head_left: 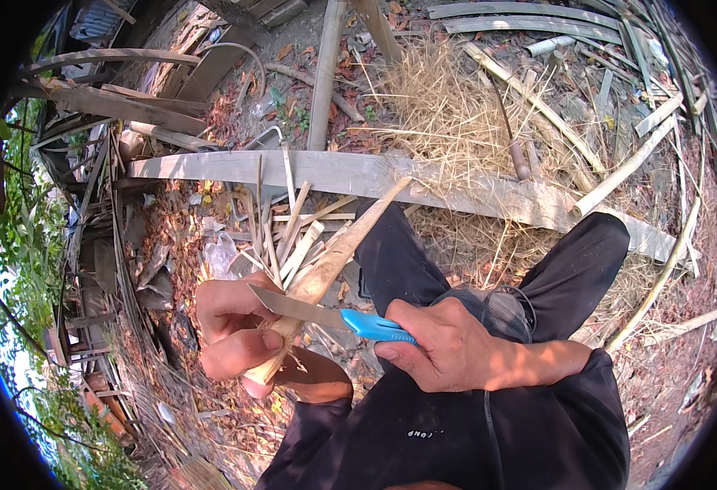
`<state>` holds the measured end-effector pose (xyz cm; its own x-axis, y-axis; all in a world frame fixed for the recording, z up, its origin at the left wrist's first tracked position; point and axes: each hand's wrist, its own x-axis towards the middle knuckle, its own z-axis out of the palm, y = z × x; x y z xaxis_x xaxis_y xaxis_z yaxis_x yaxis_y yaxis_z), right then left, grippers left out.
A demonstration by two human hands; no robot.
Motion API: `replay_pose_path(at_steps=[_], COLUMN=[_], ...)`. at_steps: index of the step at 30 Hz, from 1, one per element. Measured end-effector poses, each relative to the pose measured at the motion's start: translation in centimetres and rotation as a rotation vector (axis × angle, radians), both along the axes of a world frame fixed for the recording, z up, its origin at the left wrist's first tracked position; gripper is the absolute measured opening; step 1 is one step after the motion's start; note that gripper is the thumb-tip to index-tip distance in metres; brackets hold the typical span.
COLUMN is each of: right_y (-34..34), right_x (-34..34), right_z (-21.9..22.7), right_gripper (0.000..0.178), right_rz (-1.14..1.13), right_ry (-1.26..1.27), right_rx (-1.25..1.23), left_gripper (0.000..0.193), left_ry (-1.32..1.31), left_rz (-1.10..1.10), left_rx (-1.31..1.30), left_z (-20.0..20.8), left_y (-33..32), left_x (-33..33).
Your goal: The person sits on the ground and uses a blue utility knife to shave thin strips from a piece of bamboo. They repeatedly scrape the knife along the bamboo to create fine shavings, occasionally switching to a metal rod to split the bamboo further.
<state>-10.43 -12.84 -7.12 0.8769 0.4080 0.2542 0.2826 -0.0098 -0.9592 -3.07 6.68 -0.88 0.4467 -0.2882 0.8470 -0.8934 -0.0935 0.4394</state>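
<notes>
My left hand (240, 331) is closed round the near end of a long tapering piece of wood (334, 260), whose narrow tip points away and to the right. Frayed fibres hang at the gripped end. In my right hand (448, 347) is a knife with a blue handle (375, 326). Its broad metal blade (301, 311) points left and lies across the wood close to my left fingers; whether the edge bites into it I cannot tell. Part of the right fingers is hidden beneath the hand.
A long grey plank (342, 173) crosses in front of my knees. Split wood strips (297, 253) lie beyond my left hand. Past the plank are a straw heap (456, 114) and a tool with a wooden handle (519, 160). Stacked timber (121, 110) stands at the left.
</notes>
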Motion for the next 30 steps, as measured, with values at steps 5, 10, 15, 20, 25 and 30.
replay_pose_path(at_steps=[5,10,15,20,25,30], right_y=[0.9,-0.1,-0.4,1.0,1.4,-1.1], right_x=[3.8,2.5,0.6,1.1,4.6,5.4], right_z=[-2.1,-0.7,2.6,2.8,-1.8,-3.1], right_gripper=[0.036,0.028,0.028,0.027,0.034,0.041], right_rz=[-0.258,-0.108,-0.079,-0.114,-0.272,-0.374], right_ry=[0.394,0.179,-0.019,0.013,0.398,0.338], right_rx=[-0.358,-0.085,0.066,0.07,-0.346,-0.366], left_gripper=[0.042,0.039,0.036,0.037,0.039,0.04], left_ry=[0.026,-0.014,-0.088,-0.096,-0.002,-0.08], left_rz=[0.165,0.178,0.461,0.535,0.631,0.483], left_rx=[-0.168,-0.16,-0.143,-0.167,-0.343,-0.297], left_z=[-0.2,0.2,0.9,0.9,0.5,0.5], left_y=[-1.1,-1.8,-2.3,-2.7,-2.4,-2.5], left_x=[-0.1,-0.1,-0.1,-0.5,-0.7,-0.2])
